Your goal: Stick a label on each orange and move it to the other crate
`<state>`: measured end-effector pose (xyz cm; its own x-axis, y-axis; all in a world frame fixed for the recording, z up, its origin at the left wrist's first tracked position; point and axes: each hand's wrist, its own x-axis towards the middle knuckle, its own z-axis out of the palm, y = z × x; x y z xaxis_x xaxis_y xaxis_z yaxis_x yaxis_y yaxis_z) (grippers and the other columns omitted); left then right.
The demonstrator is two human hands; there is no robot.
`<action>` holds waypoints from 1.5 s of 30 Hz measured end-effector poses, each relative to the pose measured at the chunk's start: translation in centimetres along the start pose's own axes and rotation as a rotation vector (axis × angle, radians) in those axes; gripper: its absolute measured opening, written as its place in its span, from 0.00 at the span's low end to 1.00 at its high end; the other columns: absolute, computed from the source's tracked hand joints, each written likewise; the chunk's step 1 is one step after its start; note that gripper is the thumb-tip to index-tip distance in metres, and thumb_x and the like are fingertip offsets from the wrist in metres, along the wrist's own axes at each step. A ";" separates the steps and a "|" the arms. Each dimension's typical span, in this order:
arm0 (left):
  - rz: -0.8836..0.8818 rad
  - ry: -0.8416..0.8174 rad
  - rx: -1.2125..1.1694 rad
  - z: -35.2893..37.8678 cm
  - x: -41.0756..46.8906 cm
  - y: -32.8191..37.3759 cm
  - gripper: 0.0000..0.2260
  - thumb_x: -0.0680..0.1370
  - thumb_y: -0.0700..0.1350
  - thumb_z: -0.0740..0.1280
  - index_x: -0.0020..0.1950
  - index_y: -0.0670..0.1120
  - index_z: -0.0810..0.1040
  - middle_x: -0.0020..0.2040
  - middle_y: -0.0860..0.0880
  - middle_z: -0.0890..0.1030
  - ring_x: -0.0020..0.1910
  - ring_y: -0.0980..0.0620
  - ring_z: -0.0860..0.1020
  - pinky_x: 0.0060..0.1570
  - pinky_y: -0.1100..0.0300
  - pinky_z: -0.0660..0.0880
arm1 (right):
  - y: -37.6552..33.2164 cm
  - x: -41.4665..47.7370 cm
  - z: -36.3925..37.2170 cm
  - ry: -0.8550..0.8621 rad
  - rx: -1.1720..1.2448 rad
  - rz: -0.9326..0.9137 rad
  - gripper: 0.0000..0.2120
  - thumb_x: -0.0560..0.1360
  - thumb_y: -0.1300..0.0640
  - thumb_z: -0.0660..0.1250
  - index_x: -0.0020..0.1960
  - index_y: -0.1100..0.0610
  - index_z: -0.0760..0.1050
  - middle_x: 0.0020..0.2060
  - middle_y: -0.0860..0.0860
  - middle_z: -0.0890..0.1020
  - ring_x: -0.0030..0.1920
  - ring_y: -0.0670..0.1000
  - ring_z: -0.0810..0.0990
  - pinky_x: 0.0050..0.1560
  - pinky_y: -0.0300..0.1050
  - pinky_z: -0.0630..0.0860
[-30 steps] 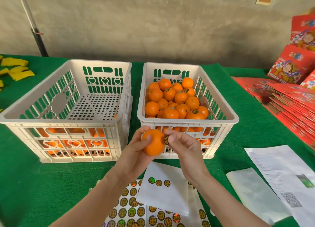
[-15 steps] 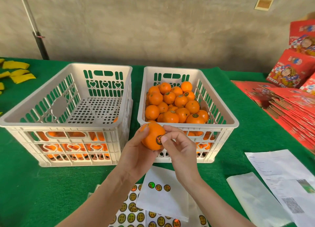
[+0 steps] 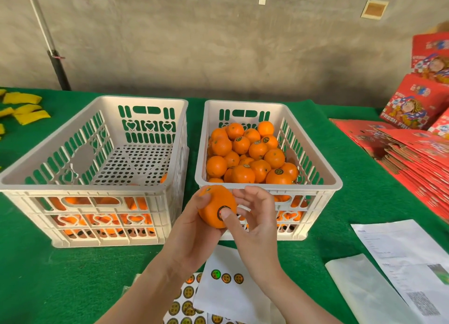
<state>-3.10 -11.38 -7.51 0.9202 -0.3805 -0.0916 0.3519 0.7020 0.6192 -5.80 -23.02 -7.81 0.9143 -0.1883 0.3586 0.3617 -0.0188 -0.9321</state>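
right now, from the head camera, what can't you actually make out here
1. Label on the held orange: head view, the thumb of the right hand covers most of its print.
2. Oranges in the left crate: head view, front wall hides them except through slots; uncountable.
3. Sticker sheet: head view, cut off by the bottom edge.
4. Printed paper: head view, text too small.
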 end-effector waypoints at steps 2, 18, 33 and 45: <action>0.006 -0.022 0.069 0.2 -0.2 0.0 0.24 0.73 0.52 0.69 0.65 0.42 0.74 0.59 0.41 0.79 0.56 0.46 0.79 0.55 0.53 0.78 | -0.3 -0.2 -0.4 -0.109 -0.046 0.016 0.20 0.71 0.47 0.70 0.61 0.45 0.69 0.55 0.38 0.77 0.59 0.42 0.75 0.55 0.35 0.72; 0.386 0.164 2.040 0.5 12.6 3.4 0.09 0.81 0.44 0.56 0.48 0.47 0.75 0.45 0.50 0.78 0.41 0.53 0.75 0.36 0.65 0.67 | 1.4 20.4 -3.6 -0.042 -0.430 0.152 0.30 0.65 0.61 0.76 0.60 0.47 0.65 0.46 0.36 0.69 0.50 0.46 0.74 0.39 0.34 0.70; 0.505 0.193 2.042 -0.4 13.0 3.1 0.09 0.79 0.43 0.58 0.42 0.46 0.75 0.35 0.50 0.75 0.33 0.54 0.72 0.27 0.68 0.58 | 6.1 24.3 -2.5 -0.285 -0.974 0.132 0.24 0.72 0.54 0.72 0.65 0.58 0.70 0.56 0.52 0.76 0.57 0.52 0.75 0.56 0.48 0.75; 0.705 0.284 1.847 0.1 10.6 1.9 0.11 0.80 0.39 0.59 0.57 0.40 0.78 0.39 0.48 0.76 0.34 0.53 0.69 0.29 0.66 0.58 | 10.1 3.7 -5.2 -1.011 -1.106 0.375 0.21 0.78 0.49 0.62 0.61 0.65 0.73 0.58 0.59 0.77 0.59 0.57 0.74 0.60 0.49 0.71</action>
<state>7.29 -14.16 -7.23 0.8534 -0.1467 0.5001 -0.4167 -0.7684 0.4857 0.25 -29.05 -16.15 0.8216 0.3644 -0.4385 0.1976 -0.9034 -0.3806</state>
